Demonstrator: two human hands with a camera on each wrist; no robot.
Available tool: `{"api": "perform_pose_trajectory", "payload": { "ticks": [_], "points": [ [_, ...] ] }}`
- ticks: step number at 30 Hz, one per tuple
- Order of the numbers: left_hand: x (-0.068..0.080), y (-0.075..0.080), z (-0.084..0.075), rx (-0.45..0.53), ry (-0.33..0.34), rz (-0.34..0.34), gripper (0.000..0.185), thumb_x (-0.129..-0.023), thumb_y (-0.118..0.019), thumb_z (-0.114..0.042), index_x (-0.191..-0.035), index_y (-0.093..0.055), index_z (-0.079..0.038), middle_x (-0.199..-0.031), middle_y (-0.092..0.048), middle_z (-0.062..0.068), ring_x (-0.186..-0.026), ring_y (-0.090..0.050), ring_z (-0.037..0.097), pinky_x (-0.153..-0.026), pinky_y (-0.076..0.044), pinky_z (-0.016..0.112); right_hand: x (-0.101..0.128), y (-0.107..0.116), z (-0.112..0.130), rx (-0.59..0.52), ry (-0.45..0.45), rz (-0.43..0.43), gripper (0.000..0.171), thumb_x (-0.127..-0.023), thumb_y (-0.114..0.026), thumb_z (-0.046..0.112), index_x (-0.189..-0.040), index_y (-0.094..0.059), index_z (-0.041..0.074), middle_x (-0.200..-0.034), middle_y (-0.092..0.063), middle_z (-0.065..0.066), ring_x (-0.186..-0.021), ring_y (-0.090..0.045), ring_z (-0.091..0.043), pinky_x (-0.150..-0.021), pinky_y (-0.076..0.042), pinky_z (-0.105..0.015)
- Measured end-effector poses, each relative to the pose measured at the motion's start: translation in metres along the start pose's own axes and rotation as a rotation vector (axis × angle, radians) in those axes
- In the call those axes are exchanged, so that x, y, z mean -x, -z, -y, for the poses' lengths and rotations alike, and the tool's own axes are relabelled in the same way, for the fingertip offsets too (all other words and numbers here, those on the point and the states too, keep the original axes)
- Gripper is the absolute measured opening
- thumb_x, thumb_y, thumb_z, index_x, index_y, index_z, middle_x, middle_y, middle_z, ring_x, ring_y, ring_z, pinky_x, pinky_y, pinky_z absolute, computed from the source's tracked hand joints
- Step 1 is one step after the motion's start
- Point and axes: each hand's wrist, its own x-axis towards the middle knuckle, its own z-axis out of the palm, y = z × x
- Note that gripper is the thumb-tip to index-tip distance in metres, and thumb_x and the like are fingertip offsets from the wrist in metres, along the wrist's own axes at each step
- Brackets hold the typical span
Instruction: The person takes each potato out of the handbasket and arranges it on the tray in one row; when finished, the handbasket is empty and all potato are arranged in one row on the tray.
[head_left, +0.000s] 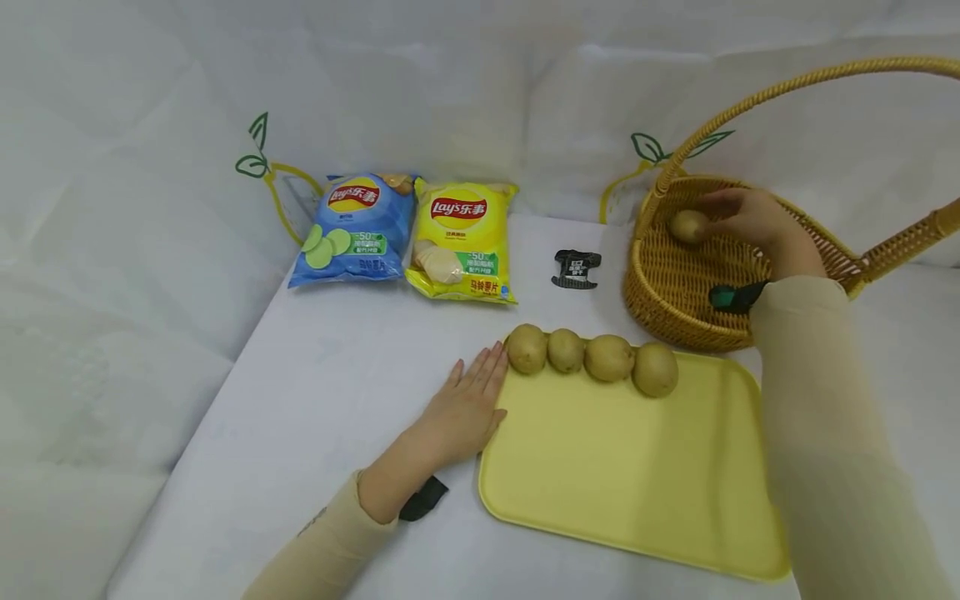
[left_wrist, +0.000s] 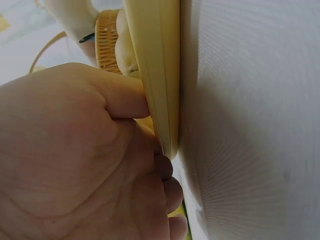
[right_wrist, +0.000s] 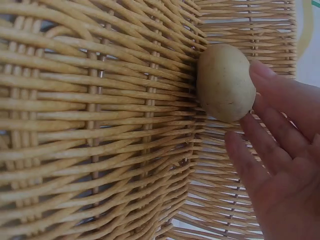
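My right hand [head_left: 750,221] reaches into a wicker basket [head_left: 678,321]. Its thumb and fingers, only slightly bent, are at one side of a potato [right_wrist: 226,82] that lies against the woven wall. The fingers do not close round it. A yellow tray [head_left: 600,475] lies in front of the basket, with several potatoes [head_left: 609,358] in a row along its far edge. My left hand [head_left: 461,412] lies at the tray's left edge with straight fingers. In the left wrist view, its thumb touches the tray's rim [left_wrist: 157,60].
Behind the tray stand a blue chip bag [head_left: 356,229] and a yellow chip bag [head_left: 462,242], side by side against the white backdrop. A small black label [head_left: 576,269] lies between the bags and the basket. The basket's tall handle [head_left: 787,83] arches above my right hand.
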Motion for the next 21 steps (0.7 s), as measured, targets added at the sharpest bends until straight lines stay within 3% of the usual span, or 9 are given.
{"api": "perform_pose_trajectory", "payload": {
  "ticks": [4, 13, 21],
  "points": [
    [0.0005, 0.0008, -0.0006, -0.017, 0.001, 0.001, 0.067, -0.101, -0.04, -0.032, -0.15, -0.007, 0.001, -0.157, 0.0, 0.014, -0.143, -0.003, 0.026, -0.113, -0.01, 0.047, -0.0004, 0.0002, -0.0004, 0.02, 0.0, 0.051, 0.073, -0.093, -0.06, 0.032, -0.147, -0.025, -0.003, -0.147, -0.026, -0.03, -0.131, -0.023, -0.049, -0.104, -0.021, -0.062],
    [0.0031, 0.0018, -0.0002, -0.005, 0.009, 0.004, 0.067, -0.101, -0.04, -0.031, -0.15, -0.006, 0.001, -0.157, 0.002, 0.013, -0.144, -0.001, 0.025, -0.114, -0.009, 0.046, -0.0004, -0.0051, 0.0005, 0.083, 0.004, 0.131, 0.069, -0.09, -0.065, 0.029, -0.142, -0.034, -0.004, -0.143, -0.029, -0.032, -0.128, -0.027, -0.051, -0.101, -0.023, -0.064],
    [0.0021, 0.0021, -0.0009, -0.002, 0.004, 0.007, 0.067, -0.102, -0.04, -0.031, -0.15, -0.006, 0.001, -0.157, 0.001, 0.013, -0.144, -0.001, 0.025, -0.114, -0.009, 0.046, 0.0047, -0.0068, 0.0034, 0.145, 0.033, 0.104, 0.066, -0.089, -0.067, 0.027, -0.137, -0.04, -0.008, -0.14, -0.033, -0.034, -0.124, -0.032, -0.051, -0.099, -0.026, -0.064]
  ]
}}
